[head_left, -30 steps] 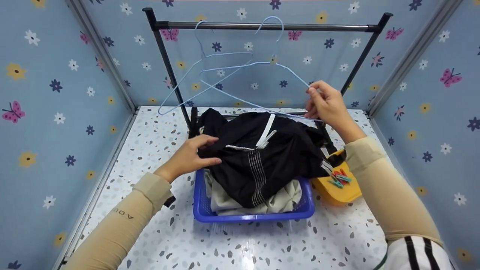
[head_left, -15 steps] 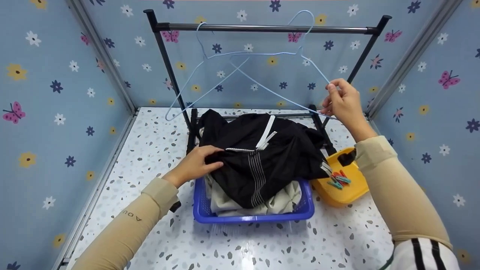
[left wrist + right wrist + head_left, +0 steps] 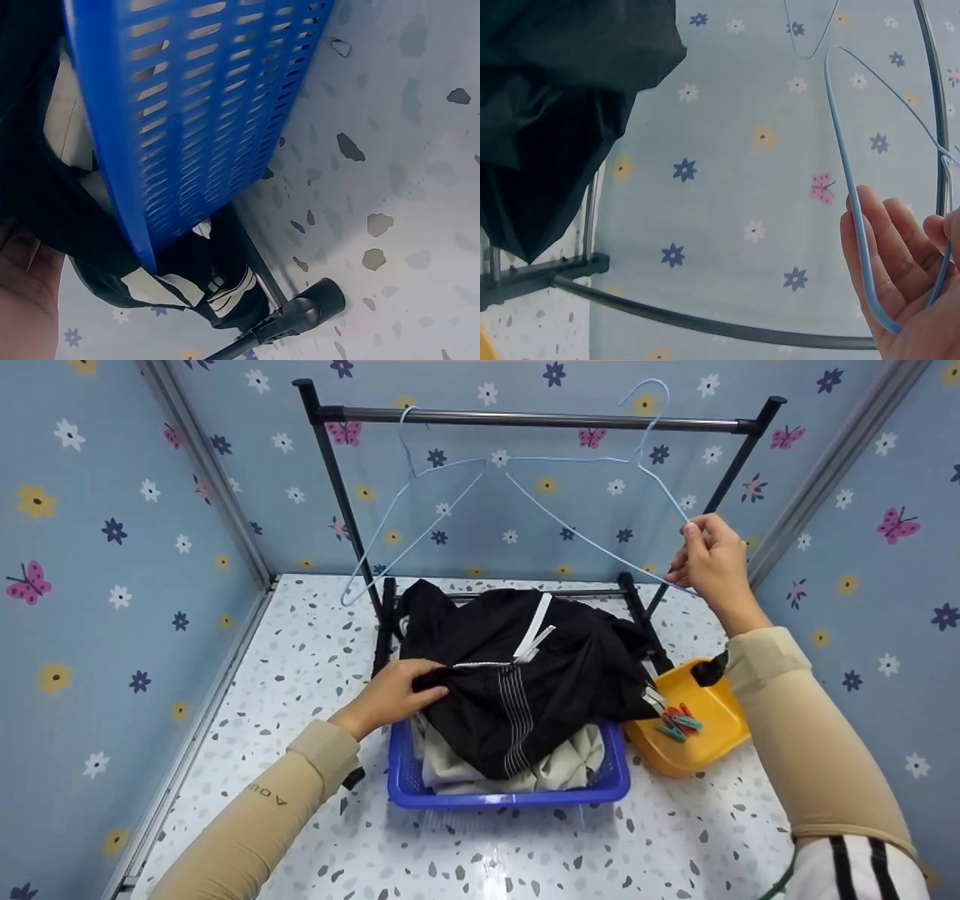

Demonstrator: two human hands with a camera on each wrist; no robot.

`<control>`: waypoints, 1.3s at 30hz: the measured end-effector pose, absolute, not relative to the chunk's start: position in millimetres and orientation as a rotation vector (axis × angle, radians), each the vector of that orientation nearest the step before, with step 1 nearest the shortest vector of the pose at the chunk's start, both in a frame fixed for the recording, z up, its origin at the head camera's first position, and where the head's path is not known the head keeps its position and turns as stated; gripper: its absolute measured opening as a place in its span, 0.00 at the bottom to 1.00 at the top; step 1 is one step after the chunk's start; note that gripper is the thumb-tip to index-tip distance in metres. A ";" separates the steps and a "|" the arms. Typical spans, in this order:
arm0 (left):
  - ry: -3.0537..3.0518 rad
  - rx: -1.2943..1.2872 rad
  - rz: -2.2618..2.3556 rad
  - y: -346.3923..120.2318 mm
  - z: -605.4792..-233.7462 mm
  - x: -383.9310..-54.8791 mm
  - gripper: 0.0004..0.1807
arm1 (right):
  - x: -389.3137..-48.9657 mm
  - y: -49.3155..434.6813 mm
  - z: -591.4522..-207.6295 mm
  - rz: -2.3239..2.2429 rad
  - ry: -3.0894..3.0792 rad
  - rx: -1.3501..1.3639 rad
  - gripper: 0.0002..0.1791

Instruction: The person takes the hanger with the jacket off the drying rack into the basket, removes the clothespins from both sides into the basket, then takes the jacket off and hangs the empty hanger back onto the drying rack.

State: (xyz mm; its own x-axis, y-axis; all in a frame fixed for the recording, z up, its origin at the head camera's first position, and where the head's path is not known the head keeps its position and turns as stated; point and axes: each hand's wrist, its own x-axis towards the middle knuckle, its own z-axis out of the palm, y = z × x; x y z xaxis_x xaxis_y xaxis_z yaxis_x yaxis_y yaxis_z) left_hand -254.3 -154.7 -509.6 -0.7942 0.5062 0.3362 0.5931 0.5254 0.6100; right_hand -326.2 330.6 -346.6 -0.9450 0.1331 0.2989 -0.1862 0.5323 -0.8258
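My right hand point(image 3: 712, 562) grips the right end of a pale blue wire hanger point(image 3: 585, 529). In the head view the hook of that hanger shows above the rack's rail. The right wrist view has the hanger point(image 3: 851, 180) passing across the fingers of the same hand point(image 3: 907, 270). A black garment with white stripes and strips point(image 3: 577, 667) lies heaped on a blue basket point(image 3: 510, 799). At its left side my left hand point(image 3: 390, 694) pinches a fold, the fingers partly hidden in the cloth. Black cloth covers these fingers in the left wrist view.
A black rack point(image 3: 517, 418) stands behind the basket, with a second blue hanger point(image 3: 409, 532) on its rail at left. Light cloth point(image 3: 450, 769) lies under the black garment. Right of the basket is a yellow container point(image 3: 720, 735) holding red and green clothespins point(image 3: 679, 723).
My right hand has moved right with the hanger, away from the hanger at left. My left hand has come to the black garment and taken hold of its edge, which has shifted slightly down.
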 end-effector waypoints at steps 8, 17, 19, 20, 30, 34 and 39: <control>-2.650 -0.944 -1.139 -154.7 -511.1 -252.4 0.19 | -329.7 342.3 -352.3 1.353 -2.455 -0.016 0.11; -2.640 -0.943 -1.138 -154.8 -513.9 -250.9 0.18 | -329.0 354.4 -364.9 1.374 -2.454 -0.120 0.11; -2.641 -0.940 -1.141 -154.9 -513.8 -250.7 0.18 | -328.5 356.1 -367.8 1.365 -2.463 -0.139 0.12; -2.639 -0.940 -1.137 -154.9 -514.1 -250.8 0.17 | -328.4 357.1 -368.9 1.362 -2.467 -0.145 0.12; -2.659 -0.944 -1.129 -154.1 -514.4 -251.4 0.18 | -324.8 366.5 -383.6 1.342 -2.497 -0.181 0.11; -2.666 -0.935 -1.130 -154.6 -513.7 -251.4 0.18 | -323.8 367.7 -387.9 1.346 -2.481 -0.155 0.11; -2.674 -0.932 -1.139 -154.4 -512.9 -251.4 0.18 | -321.1 365.9 -389.2 1.276 -2.469 -0.118 0.15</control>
State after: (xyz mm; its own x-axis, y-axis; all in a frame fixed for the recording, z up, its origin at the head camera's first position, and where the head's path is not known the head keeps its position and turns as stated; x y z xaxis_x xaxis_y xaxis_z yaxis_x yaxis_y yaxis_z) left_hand -251.4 -154.4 -512.9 -0.8098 0.5007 0.3060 0.5675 0.5358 0.6251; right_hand -321.1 365.9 -389.2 -0.9325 0.2343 0.2748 -0.0885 0.5894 -0.8030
